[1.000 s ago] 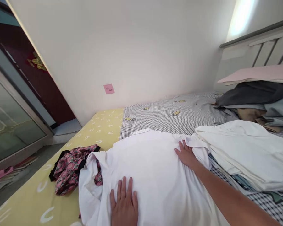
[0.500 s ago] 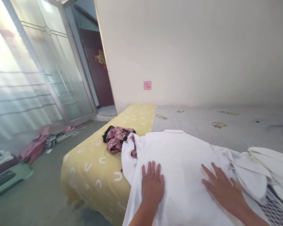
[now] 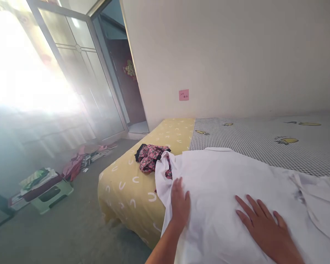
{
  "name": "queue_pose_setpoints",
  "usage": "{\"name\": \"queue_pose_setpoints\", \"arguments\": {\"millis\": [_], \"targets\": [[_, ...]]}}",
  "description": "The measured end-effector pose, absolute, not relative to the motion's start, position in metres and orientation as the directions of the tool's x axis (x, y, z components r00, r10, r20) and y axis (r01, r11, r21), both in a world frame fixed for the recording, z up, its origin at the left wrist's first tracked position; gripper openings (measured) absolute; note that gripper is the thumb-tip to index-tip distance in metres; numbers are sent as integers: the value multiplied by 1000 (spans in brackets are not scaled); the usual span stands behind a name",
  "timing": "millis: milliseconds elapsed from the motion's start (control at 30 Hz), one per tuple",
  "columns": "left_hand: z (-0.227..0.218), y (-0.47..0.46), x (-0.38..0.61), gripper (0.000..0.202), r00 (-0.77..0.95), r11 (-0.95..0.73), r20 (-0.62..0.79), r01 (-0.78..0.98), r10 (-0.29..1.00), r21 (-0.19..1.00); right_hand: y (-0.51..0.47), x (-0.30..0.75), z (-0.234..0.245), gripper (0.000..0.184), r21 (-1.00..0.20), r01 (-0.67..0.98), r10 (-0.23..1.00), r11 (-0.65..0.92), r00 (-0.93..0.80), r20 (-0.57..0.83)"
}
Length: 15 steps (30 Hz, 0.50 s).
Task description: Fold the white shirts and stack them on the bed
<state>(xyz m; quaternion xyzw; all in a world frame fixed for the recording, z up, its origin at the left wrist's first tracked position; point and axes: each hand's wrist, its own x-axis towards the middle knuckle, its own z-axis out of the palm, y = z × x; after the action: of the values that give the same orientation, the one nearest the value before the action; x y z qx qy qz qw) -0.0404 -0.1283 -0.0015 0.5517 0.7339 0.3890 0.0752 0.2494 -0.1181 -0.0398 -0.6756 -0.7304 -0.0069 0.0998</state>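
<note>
A white collared shirt point(image 3: 214, 183) lies spread over the bed, its collar towards the wall. On the shirt's left side rests my left hand point(image 3: 180, 205), fingers stretched out and slightly blurred, holding nothing. My right hand point(image 3: 264, 227) lies flat on the middle of the shirt with its fingers spread. Just beyond the shirt's left sleeve sits a crumpled pink floral garment point(image 3: 151, 157) with black trim, partly covered by that sleeve. The shirt's lower part runs out of view at the bottom.
The bed has a yellow patterned cover point(image 3: 126, 190) and a grey checked mat point(image 3: 253, 135). On the floor at left stand a green stool point(image 3: 48, 200) bearing folded cloths and a pile of pink clothes point(image 3: 74, 165). A pink note point(image 3: 184, 95) is on the wall.
The view has turned left, so the bed and shirt appear further right. My left hand has shifted slightly along the shirt's left side, its fingers now closer together. My right hand stays flat on the cloth.
</note>
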Motion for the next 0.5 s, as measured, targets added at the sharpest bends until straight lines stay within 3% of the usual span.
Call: {"name": "queue_pose_setpoints", "arguments": {"millis": [133,233,400,500], "targets": [[19,-123,-97,66,-679,385,243,632,692,672,-117,247,-44,70,-131,987,983,93,-70,172],[35,-121,-130,70,-754,511,167,573,636,640,-115,246,-48,70,-146,985,981,96,-68,183],[73,-113,-151,16,-738,561,118,597,665,573,-117,241,-45,66,-171,981,974,90,-51,220],[116,-101,-153,22,-764,552,221,604,606,575,-119,237,-38,62,-199,975,976,98,-55,209]]}}
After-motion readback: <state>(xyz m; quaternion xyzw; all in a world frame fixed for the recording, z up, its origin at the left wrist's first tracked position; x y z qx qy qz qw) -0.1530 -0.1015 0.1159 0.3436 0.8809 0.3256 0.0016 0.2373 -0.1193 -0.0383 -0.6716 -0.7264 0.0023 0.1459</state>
